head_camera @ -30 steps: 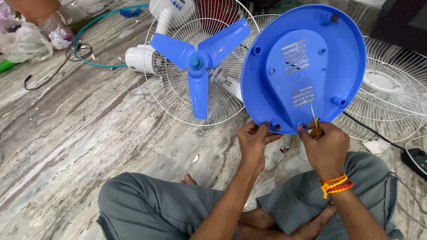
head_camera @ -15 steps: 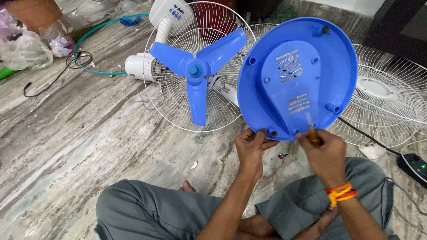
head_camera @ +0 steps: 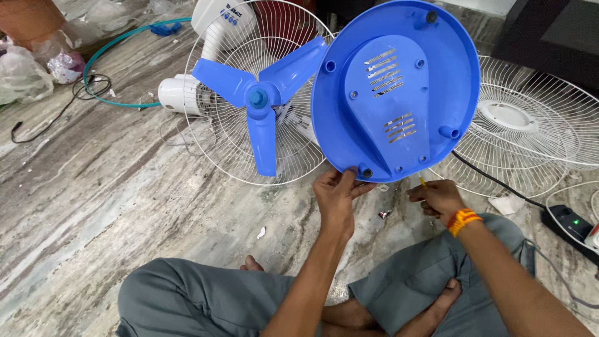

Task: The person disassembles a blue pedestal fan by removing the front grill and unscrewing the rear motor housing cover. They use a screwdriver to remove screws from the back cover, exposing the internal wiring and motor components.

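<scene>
While we sit cross-legged on the marble floor (head_camera: 93, 206), our left hand (head_camera: 337, 195) pinches the lower rim of the round blue fan base (head_camera: 396, 93), held upright on edge before us. Our right hand (head_camera: 438, 198) is clenched around a thin yellow-handled screwdriver (head_camera: 422, 181) just below that rim. The blue-bladed fan (head_camera: 259, 103) crowds the left edge, a white wire grille (head_camera: 530, 131) the right; bare floor lies open to our left.

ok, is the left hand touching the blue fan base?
Touching. The head view shows the left hand with fingers pinching the lower rim of the blue fan base, holding it tilted up.
</scene>
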